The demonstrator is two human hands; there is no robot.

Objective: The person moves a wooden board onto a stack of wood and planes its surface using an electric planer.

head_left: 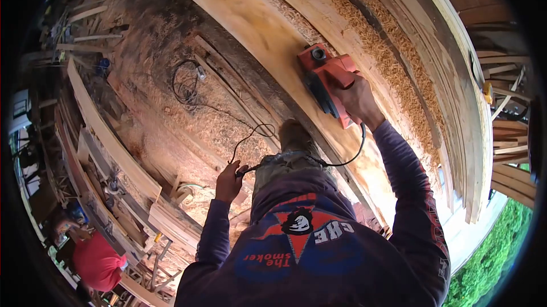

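Resting on the wide board (259, 27), the red planer (327, 67) looks heavy and rigid, best held by its top handle (341, 80), which the right hand (359, 100) wraps; the left hand (229, 183) pinches the limp black cord (363, 139).

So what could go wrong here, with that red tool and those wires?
The cord loops close to the red tool on the board, so it might snag or get cut. Only the right hand grips the tool, while the left hand holds cord, so it could wander. The cable coil on the floor might trip someone.
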